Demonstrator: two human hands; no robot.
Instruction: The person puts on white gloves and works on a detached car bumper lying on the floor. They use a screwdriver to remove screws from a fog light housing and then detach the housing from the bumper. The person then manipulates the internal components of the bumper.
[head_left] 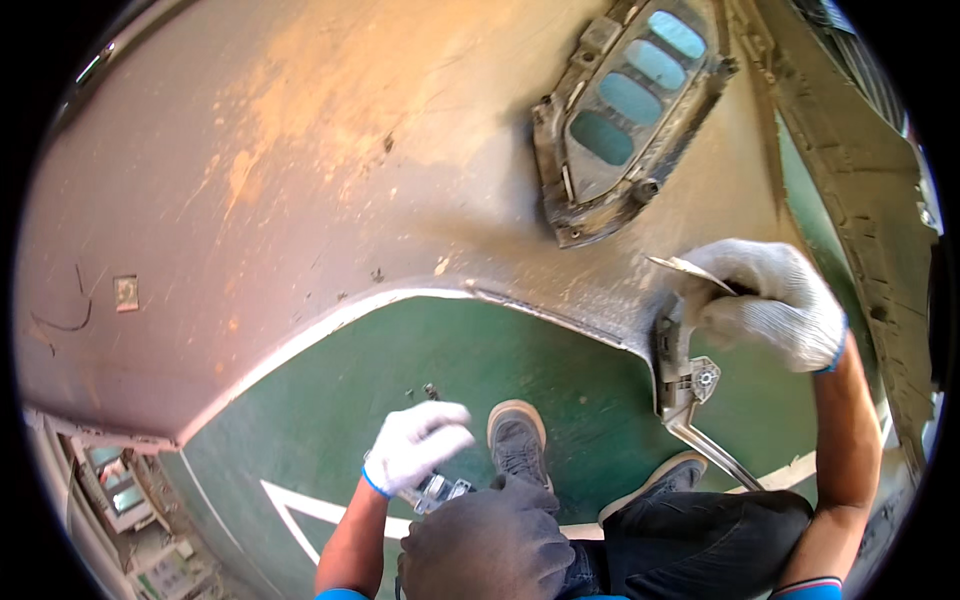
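Note:
A large curved car fender [330, 230], dusty grey-pink with an arched wheel cut-out, spreads in front of me. My right hand [765, 300], in a white knitted glove, is closed around a thin, pointed, pale tool [692, 271]; its exact kind is unclear. It is beside the panel's right edge, just above a grey metal bracket [672, 345]. My left hand [422, 440], also gloved in white, hovers low below the arch, fingers stretched out and thumb apart, nothing visible in it. A silver metal part [440, 492] shows just below the left hand, partly hidden.
A dark vent frame [625, 120] with several slots sits on the panel's upper right. Another long, dirty panel [865, 200] rises at the far right. Green floor [340, 400] with white lines shows through the arch. A rounded grey-brown cloth shape [485, 545] blocks the lower middle.

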